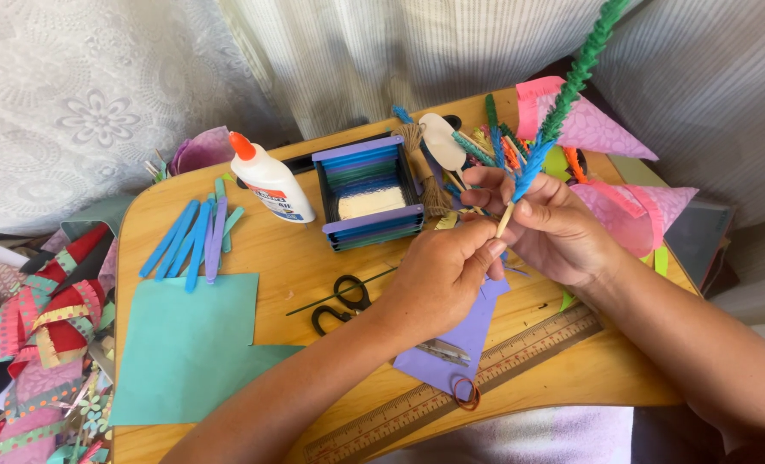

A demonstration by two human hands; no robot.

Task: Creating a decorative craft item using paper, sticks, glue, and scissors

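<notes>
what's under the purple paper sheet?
Under the purple paper: a wooden ruler, its middle stretch covered. The left hand hides the sheet's top.

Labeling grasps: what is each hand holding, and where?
Both the left hand and right hand pinch the thin wooden stick wrapped with blue-green fringed paper near its bare lower end.

1 glue bottle (pixel 271 182), 1 scissors (pixel 341 302), 1 ruler (pixel 485 369)
</notes>
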